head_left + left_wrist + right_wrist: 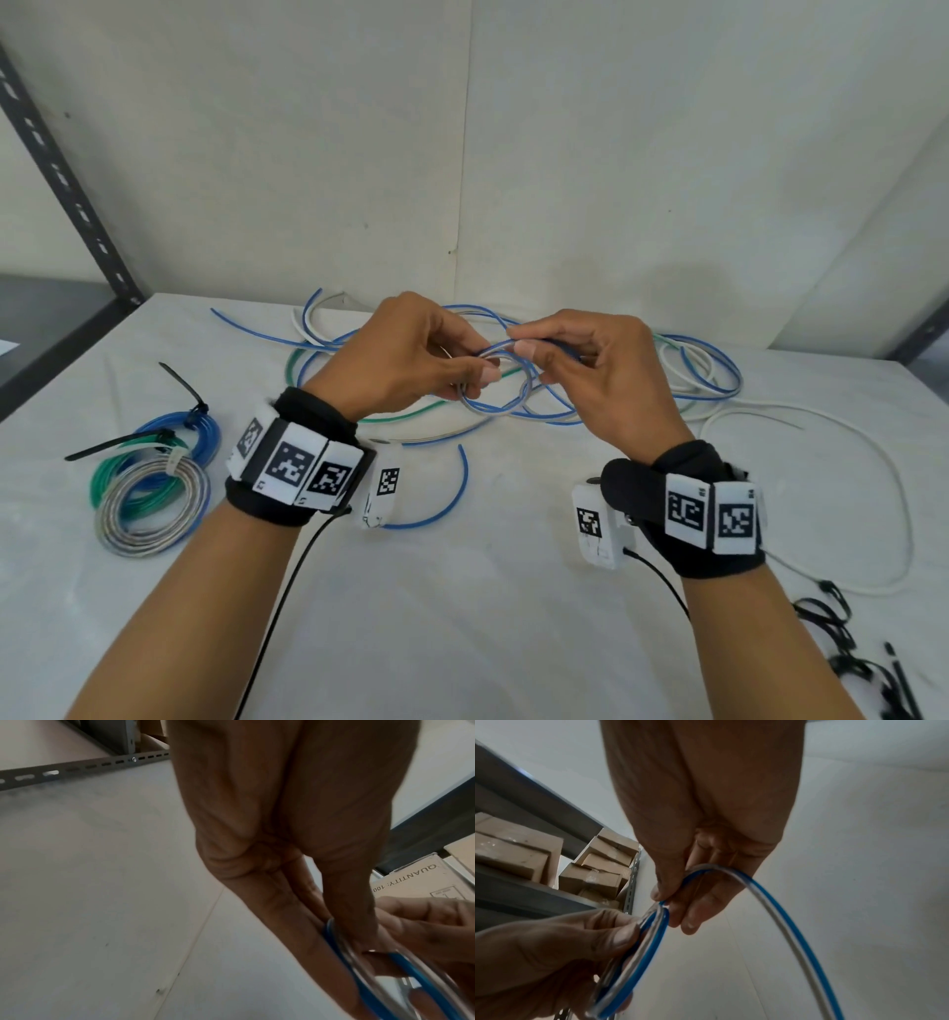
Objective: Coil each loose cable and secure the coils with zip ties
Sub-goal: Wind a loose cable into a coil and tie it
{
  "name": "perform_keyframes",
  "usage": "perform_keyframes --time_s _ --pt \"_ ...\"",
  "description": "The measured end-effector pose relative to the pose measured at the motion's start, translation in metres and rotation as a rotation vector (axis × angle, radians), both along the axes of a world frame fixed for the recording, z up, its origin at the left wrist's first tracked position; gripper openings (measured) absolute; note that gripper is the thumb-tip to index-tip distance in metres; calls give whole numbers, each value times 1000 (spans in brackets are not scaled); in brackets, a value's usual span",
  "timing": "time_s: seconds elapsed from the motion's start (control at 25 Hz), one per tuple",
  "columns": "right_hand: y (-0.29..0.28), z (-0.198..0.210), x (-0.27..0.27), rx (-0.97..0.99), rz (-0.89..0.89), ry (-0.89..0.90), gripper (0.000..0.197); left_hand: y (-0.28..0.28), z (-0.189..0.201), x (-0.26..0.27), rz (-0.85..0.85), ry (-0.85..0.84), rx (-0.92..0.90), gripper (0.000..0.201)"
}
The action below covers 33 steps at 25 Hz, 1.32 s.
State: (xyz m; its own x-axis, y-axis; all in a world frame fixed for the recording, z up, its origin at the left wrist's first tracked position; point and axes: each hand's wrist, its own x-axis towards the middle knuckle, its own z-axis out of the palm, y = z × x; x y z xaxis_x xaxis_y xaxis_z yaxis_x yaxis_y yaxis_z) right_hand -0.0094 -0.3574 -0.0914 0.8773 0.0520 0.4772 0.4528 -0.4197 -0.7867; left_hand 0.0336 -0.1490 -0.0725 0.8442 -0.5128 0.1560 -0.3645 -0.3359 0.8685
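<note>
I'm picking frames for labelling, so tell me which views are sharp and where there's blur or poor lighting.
Head view: evenly lit and sharp on the cable coil, soft at the zip ties in the lower right corner. Left wrist view: dim, left hand backlit, coil blurred. Right wrist view: right hand shadowed, blue-and-clear cable fairly crisp.

Blurred zip ties point(868, 663) run off the head view's edge.

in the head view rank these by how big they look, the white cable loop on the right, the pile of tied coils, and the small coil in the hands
1. white cable loop
2. pile of tied coils, nearer the camera
3. small coil, held by left hand and right hand
</note>
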Motion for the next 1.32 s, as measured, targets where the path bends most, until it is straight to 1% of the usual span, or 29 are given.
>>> perform_keyframes --time_s 0.08,0.2,0.32,0.44,0.52,0.64,0.76,0.84,0.96,1.04,1.08,1.16,1.24,1.32 --pt "1 2 0 61 -36 -23 9 0 0 1 27 2 -40 11" --pt "1 7 -3 226 -87 -47 7 3 3 3 93 35 -153 13" --pt "10 8 -6 330 -23 2 6 6 5 4 130 20 -291 16" --pt "26 3 -8 446 7 46 7 3 4 5 171 47 -449 17" --pt "34 0 -8 526 -2 22 10 -3 3 4 198 77 -527 17" --pt "38 -2 -7 563 -54 -39 12 -13 -2 2 204 152 -604 20" --pt "30 -5 0 506 -83 -57 13 -14 -5 2 131 202 -552 22" --pt "19 -6 2 355 -52 -38 14 -11 -4 3 62 170 -444 27" --pt "6 -5 2 68 23 -17 16 -4 -4 4 34 62 -206 19" --pt "1 -3 1 -33 56 -3 15 -1 -5 5 33 19 -73 17" --pt "0 -1 1 -63 66 -4 15 -1 -5 4 33 10 -48 16" --pt "-3 2 0 -71 70 2 15 -4 -4 3 51 1 -74 14" --pt "-8 6 -2 0 25 15 14 -4 -2 2 102 -12 -144 13" --pt "-18 11 -3 95 -52 -8 13 2 2 4 151 -3 -240 16"
